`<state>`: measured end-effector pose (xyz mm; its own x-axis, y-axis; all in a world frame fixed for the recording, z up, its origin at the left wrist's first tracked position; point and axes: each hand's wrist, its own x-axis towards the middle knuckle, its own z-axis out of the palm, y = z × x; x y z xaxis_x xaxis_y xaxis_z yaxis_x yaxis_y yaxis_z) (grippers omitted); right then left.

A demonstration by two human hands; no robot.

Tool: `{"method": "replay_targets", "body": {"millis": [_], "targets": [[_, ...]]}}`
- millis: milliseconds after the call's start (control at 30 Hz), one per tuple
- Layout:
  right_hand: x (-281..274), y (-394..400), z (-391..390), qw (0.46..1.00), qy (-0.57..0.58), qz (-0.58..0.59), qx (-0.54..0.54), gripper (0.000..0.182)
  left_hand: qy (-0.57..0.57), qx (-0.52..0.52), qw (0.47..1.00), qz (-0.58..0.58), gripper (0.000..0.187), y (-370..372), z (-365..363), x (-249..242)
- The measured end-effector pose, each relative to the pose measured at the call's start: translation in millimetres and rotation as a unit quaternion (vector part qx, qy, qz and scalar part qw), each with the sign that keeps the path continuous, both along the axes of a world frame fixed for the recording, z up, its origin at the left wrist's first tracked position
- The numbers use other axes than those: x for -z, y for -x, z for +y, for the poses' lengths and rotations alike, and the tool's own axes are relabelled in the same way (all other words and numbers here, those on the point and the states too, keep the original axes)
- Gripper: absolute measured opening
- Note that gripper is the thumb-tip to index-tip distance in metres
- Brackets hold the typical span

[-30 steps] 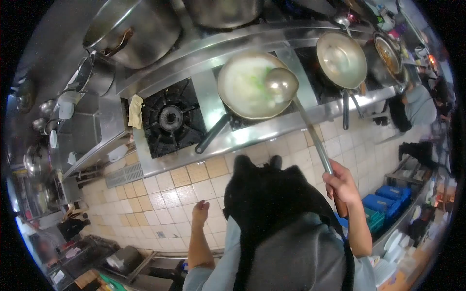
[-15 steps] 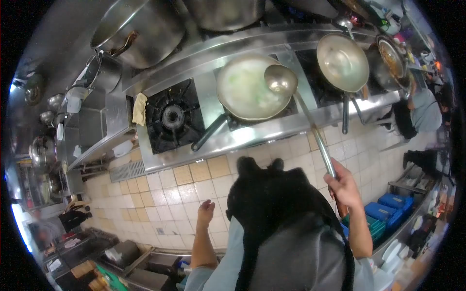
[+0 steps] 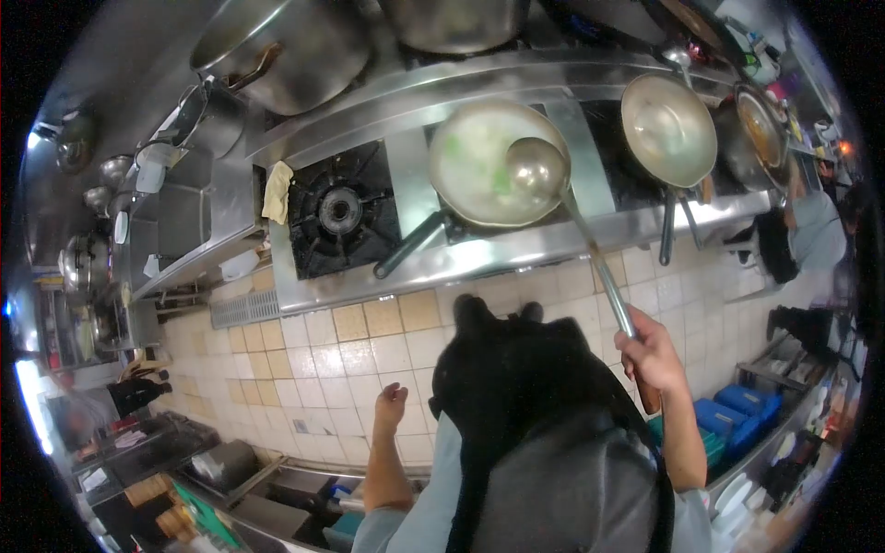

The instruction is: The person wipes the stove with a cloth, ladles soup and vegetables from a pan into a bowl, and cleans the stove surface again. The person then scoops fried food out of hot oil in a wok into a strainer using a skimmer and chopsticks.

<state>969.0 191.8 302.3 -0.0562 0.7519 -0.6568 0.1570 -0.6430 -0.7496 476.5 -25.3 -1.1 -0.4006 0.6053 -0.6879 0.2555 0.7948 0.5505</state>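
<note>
My right hand [image 3: 653, 353] is wrapped round the lower part of a long-handled ladle [image 3: 604, 269], just above its wooden end. The rounded back of the ladle's bowl faces up, over the right side of a wok [image 3: 441, 191]. Inside the wok is cloudy whitish liquid [image 3: 479, 152] with blurred green pieces. The wok stands on a burner, its dark handle [image 3: 410, 245] pointing to the lower left. My left hand [image 3: 391, 405] hangs over the tiled floor with its fingers curled in, touching nothing I can see.
A burner [image 3: 339, 211] with a folded yellowish cloth [image 3: 277, 193] beside it lies left of the wok. Another wok [image 3: 669, 129] stands to the right. Large pots [image 3: 281, 64] line the back. A person [image 3: 811, 230] is at the far right. Blue bins [image 3: 724, 417] sit behind on the right.
The ladle's bowl has come slightly nearer to me within the wok, and the green pieces show more clearly. The whole view has shifted a little. My left hand stays about where it was.
</note>
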Motion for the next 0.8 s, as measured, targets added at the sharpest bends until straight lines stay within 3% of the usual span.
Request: {"method": "replay_targets", "body": {"millis": [233, 367, 433, 600, 800], "targets": [[-0.3, -6.3, -3.2, 0.999, -0.027, -0.008, -0.017, 0.054, 0.01, -0.018, 0.999, 0.032, 0.045, -8.9, -0.4, -35.9], [9.2, -12.1, -1.2, 0.998, -0.04, 0.038, 0.017, 0.055, -0.04, -0.089, 0.994, 0.041, 0.047, -7.7, -39.4, -34.8], [10.4, -12.7, 3.6, 0.995, -0.038, 0.092, 0.006, 0.054, -0.006, -0.028, 0.993, 0.111, 0.046, -20.5, -46.7, -60.5], [17.6, 13.5, 19.5, 0.982, 0.001, 0.185, 0.023, 0.052, 0.007, -0.085, 0.991, 0.104, 0.047, -31.4, -98.9, -46.8], [2.6, 102.2, 47.0, 0.97, 0.032, 0.233, -0.064, 0.048, 0.062, -0.03, 0.995, 0.073, 0.05, -14.5, -132.4, 0.5]]}}
